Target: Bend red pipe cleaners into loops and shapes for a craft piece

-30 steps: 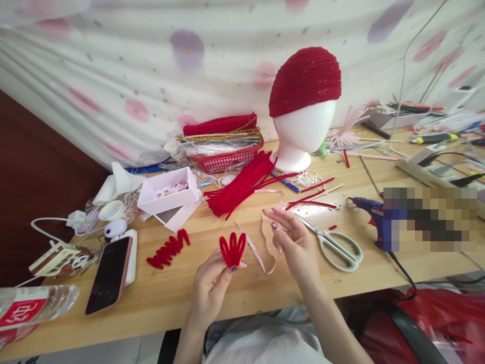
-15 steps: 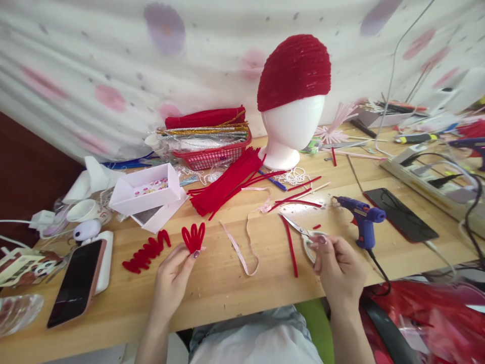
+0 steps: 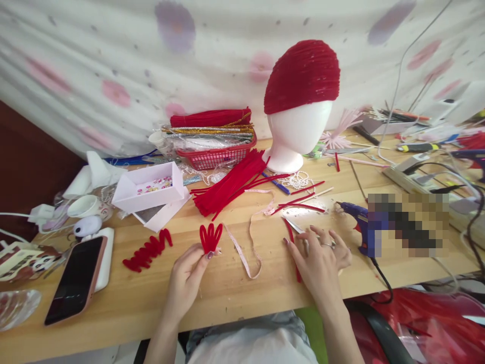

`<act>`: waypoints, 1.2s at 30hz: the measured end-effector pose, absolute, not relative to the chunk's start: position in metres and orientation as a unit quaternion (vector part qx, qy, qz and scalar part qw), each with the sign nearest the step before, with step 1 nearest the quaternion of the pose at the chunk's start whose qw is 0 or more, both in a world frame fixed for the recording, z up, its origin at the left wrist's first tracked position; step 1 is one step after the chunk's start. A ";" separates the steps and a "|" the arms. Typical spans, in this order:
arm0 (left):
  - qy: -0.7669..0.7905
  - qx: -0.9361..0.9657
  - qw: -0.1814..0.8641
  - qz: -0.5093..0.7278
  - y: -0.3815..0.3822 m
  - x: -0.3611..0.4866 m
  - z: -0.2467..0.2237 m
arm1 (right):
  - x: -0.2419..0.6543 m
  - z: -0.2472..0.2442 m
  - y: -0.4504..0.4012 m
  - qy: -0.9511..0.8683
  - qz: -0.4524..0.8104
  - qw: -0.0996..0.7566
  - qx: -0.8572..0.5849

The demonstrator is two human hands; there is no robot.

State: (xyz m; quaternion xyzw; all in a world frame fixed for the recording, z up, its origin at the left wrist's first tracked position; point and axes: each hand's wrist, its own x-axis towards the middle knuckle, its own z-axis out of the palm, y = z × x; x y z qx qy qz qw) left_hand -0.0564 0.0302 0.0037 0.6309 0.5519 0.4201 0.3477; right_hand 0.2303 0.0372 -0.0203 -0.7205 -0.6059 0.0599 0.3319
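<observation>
Between the thumb and fingers of my left hand (image 3: 188, 277) is a small red looped piece (image 3: 210, 237), its loops pointing up. My right hand (image 3: 321, 260) is spread palm down over the scissors (image 3: 293, 225), whose handles it mostly covers. A red strip (image 3: 290, 232) lies under and beside its thumb and index finger. To the left of my left hand, a zigzag red piece (image 3: 147, 251) rests on the table. A bundle of red stems (image 3: 229, 184) lies further back.
Behind stands a white foam head (image 3: 299, 126) with a red cap (image 3: 303, 76). A blue glue gun (image 3: 356, 215) is right of my right hand. Left are a pink-white box (image 3: 149, 194) and a phone (image 3: 76, 280). A red basket (image 3: 223, 155) is at the back.
My right hand has opened from a closed pose and moved left over the scissors. My left hand has shifted right with the red looped piece. The view has moved slightly.
</observation>
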 end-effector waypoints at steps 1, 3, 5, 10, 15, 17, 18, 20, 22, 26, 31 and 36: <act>0.550 0.628 0.353 0.422 0.030 -0.056 0.004 | 0.229 -0.023 0.037 -0.602 0.042 0.321 -0.730; 0.547 0.621 0.364 0.427 0.029 -0.054 0.005 | 0.228 -0.027 0.038 -0.596 0.014 0.308 -0.742; 0.544 0.614 0.375 0.432 0.029 -0.054 0.005 | 0.229 -0.029 0.039 -0.606 0.009 0.303 -0.736; 0.545 0.610 0.369 0.441 0.031 -0.060 0.002 | 0.232 -0.022 0.041 -0.631 -0.009 0.352 -0.692; 0.562 0.596 0.377 0.433 0.033 -0.067 -0.001 | 0.224 -0.009 0.036 -0.590 0.103 0.417 -0.683; 0.564 0.592 0.387 0.427 0.033 -0.068 -0.001 | 0.218 -0.009 0.035 -0.578 0.142 0.431 -0.678; 0.566 0.590 0.391 0.423 0.033 -0.068 -0.001 | 0.215 -0.010 0.035 -0.573 0.154 0.437 -0.676; 0.572 0.584 0.396 0.418 0.034 -0.068 -0.001 | 0.210 -0.013 0.035 -0.568 0.180 0.445 -0.668; 0.583 0.577 0.394 0.414 0.033 -0.068 0.000 | 0.207 -0.018 0.036 -0.576 0.202 0.441 -0.658; 0.609 0.571 0.368 0.410 0.033 -0.072 0.000 | 0.209 -0.028 0.038 -0.618 0.180 0.432 -0.631; 0.652 0.593 0.270 0.388 0.038 -0.078 -0.006 | 0.212 -0.029 0.036 -0.647 0.168 0.427 -0.609; 0.682 0.593 0.212 0.372 0.048 -0.084 -0.019 | 0.209 -0.023 0.037 -0.650 0.189 0.439 -0.590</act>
